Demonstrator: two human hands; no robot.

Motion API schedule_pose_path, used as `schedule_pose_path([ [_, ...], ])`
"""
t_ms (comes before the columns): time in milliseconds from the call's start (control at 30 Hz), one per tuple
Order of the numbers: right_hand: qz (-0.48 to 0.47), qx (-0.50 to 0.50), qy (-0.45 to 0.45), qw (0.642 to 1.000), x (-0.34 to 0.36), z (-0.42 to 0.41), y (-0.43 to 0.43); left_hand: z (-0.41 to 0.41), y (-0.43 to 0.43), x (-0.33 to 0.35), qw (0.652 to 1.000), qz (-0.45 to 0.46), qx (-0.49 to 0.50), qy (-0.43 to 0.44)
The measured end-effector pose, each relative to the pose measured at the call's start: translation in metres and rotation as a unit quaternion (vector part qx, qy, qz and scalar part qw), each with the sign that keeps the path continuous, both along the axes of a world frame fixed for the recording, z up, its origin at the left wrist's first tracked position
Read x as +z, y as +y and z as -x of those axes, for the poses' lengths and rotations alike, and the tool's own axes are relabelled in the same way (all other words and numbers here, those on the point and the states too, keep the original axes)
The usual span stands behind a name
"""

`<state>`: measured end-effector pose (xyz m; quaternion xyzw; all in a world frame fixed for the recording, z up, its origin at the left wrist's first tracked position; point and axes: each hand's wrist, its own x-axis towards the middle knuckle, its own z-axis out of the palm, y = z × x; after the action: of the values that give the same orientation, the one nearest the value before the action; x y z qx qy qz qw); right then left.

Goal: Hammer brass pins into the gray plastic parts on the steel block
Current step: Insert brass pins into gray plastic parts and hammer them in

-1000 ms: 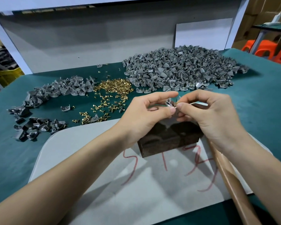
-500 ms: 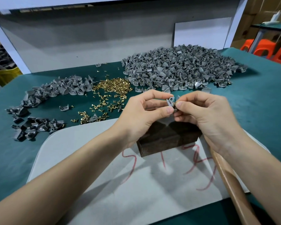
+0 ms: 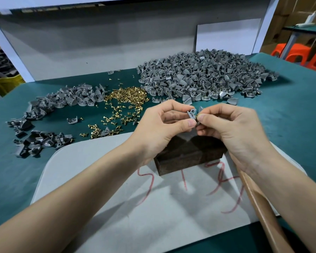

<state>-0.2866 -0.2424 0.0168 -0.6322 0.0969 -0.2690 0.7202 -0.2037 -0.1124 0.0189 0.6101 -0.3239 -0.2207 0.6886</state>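
On the green table [image 3: 290, 125], dark gray parts [image 3: 36, 141] lie at nine o'clock of the steel block [image 3: 188, 154], loose brass pins [image 3: 120, 106] at eleven, a big heap of gray parts [image 3: 204, 77] at twelve. The left hand [image 3: 162, 125] and right hand [image 3: 230, 125] meet above the block, fingertips pinched together on one small gray plastic part [image 3: 192, 113]; a pin there is barely discernible. A wooden handle [image 3: 263, 212] runs under the right wrist, its head hidden.

Red scrawled marks on gray mat [image 3: 98, 179], unreadable
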Motion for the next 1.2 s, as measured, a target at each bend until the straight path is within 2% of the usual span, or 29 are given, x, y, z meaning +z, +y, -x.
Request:
schedule_pose_path([
  [367,-0.021,0.010,0.012,1.000,0.0007,-0.0006,-0.0009,0.0004,0.0007,0.0010,1.000,0.003,-0.002,-0.004],
  [933,-0.003,0.014,0.024,1.000,0.0020,0.0012,-0.0009,0.0002,0.0001,0.0001,0.999,-0.017,0.006,-0.027],
  [1200,-0.004,0.045,0.035,0.998,0.0074,0.0034,-0.0031,-0.0003,-0.0005,-0.0001,1.000,-0.011,0.007,-0.007],
])
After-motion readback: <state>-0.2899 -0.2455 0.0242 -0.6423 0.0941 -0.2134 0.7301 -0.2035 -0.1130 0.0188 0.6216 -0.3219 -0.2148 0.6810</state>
